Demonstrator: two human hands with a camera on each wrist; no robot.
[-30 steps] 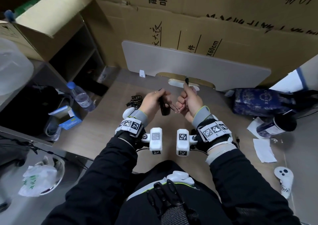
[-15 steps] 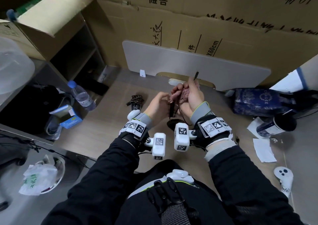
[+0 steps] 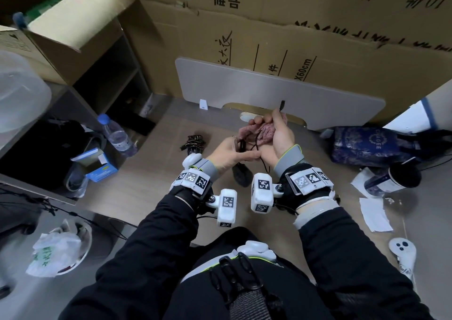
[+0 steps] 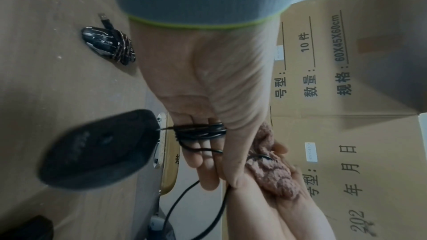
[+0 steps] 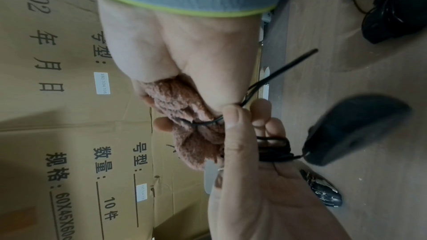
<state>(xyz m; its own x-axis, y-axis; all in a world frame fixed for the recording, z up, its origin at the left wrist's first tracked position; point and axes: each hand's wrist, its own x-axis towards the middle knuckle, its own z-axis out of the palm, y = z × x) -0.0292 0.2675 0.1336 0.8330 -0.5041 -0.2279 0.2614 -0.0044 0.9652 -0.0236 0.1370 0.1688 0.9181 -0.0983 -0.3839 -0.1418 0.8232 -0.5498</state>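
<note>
The black mouse point(image 3: 242, 174) hangs just under the hands, above the desk point(image 3: 146, 180), dangling by its cable point(image 4: 198, 130). That cable is wound in several turns round the fingers of the left hand point(image 3: 230, 152), whose thumb pinches the strand. Touching it, the right hand point(image 3: 278, 136) curls round a fuzzy pink cloth point(image 3: 265, 132). The cable crosses the cloth, and the plug point(image 3: 283, 105) sticks up above. Farther left, a cord-wrapped second mouse point(image 3: 194, 142) lies on the desk.
</note>
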